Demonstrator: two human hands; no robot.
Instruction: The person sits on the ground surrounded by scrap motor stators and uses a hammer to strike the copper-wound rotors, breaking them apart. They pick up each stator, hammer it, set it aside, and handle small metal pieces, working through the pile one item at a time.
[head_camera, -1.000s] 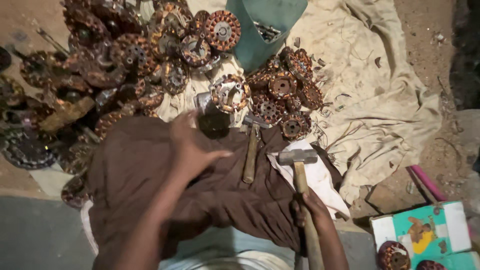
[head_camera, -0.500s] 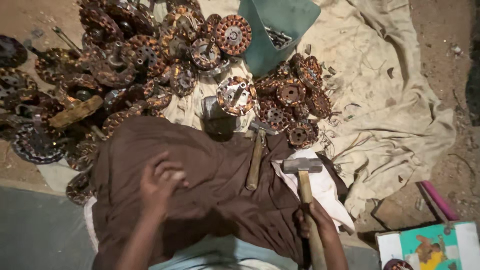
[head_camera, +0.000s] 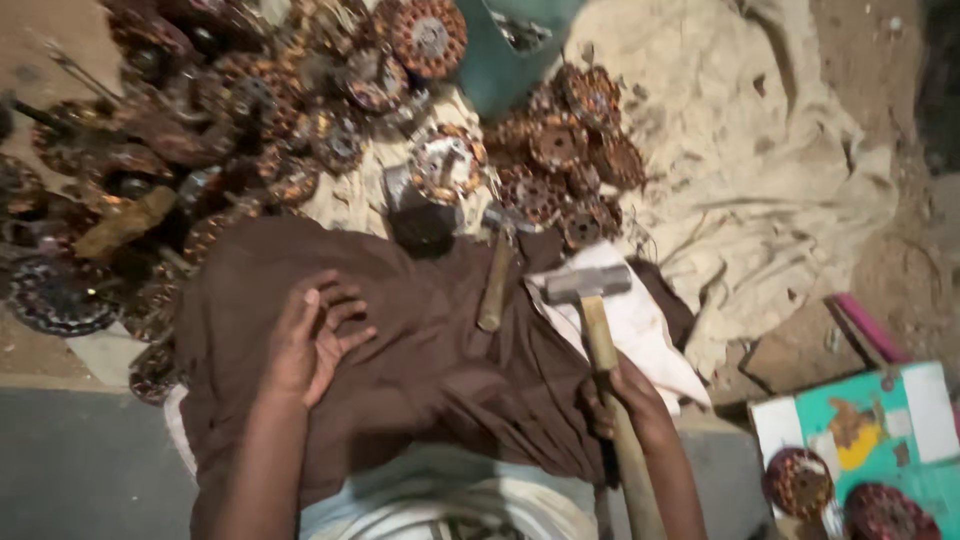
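My right hand (head_camera: 622, 398) grips the wooden handle of a hammer (head_camera: 590, 300), whose steel head rests on a white cloth by my lap. My left hand (head_camera: 312, 335) lies flat on the brown cloth (head_camera: 420, 360) over my thigh, fingers apart and holding nothing. A second wooden-handled tool (head_camera: 496, 280) lies on the cloth between the hands. Just beyond it, a round copper-wound motor part (head_camera: 447, 162) sits on a dark metal block (head_camera: 420, 222).
A heap of rusty copper-wound motor parts (head_camera: 240, 110) fills the upper left, and a smaller cluster (head_camera: 570, 160) sits at centre. A beige sheet (head_camera: 760, 170) covers the ground on the right. A teal container (head_camera: 520, 50) stands at top. A coloured box (head_camera: 860, 420) lies at lower right.
My left hand has drawn back from near the block to my thigh and now rests flat there. The hammer has stayed in my right hand.
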